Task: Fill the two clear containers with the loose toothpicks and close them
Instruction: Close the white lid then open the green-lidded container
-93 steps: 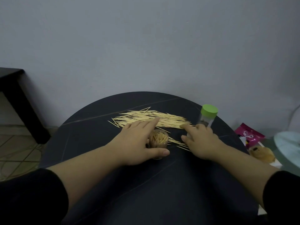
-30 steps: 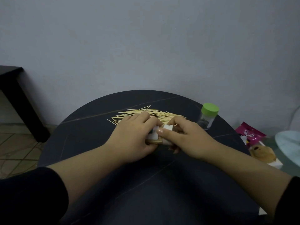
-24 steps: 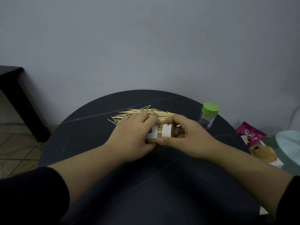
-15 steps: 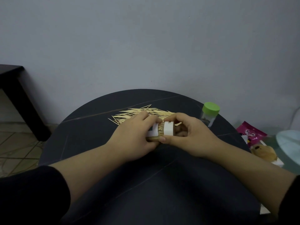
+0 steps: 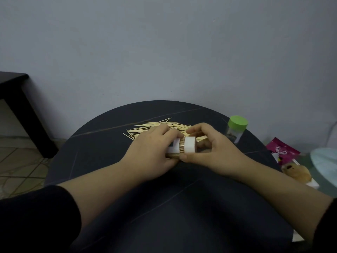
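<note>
So both hands are busy in the middle of the round dark table (image 5: 109, 143). The left hand (image 5: 153, 152) has its fingers wrapped round a clear container (image 5: 172, 146) that's lying on its side, packed with toothpicks, white label facing up. The right hand (image 5: 213, 152) is pinching a white cap (image 5: 190, 147) between thumb and fingers right at the container's mouth. There's a thin band of toothpick ends showing between cap and label, so the cap isn't seated all the way. The loose toothpicks (image 5: 145, 129) are piled just behind the hands, toward the table's far edge. The other container, the one with the green lid (image 5: 237, 130), stands upright near the right edge, lid on. Off the table's right side there's a pink packet (image 5: 282, 150) and a small plush toy (image 5: 295, 172).
</note>
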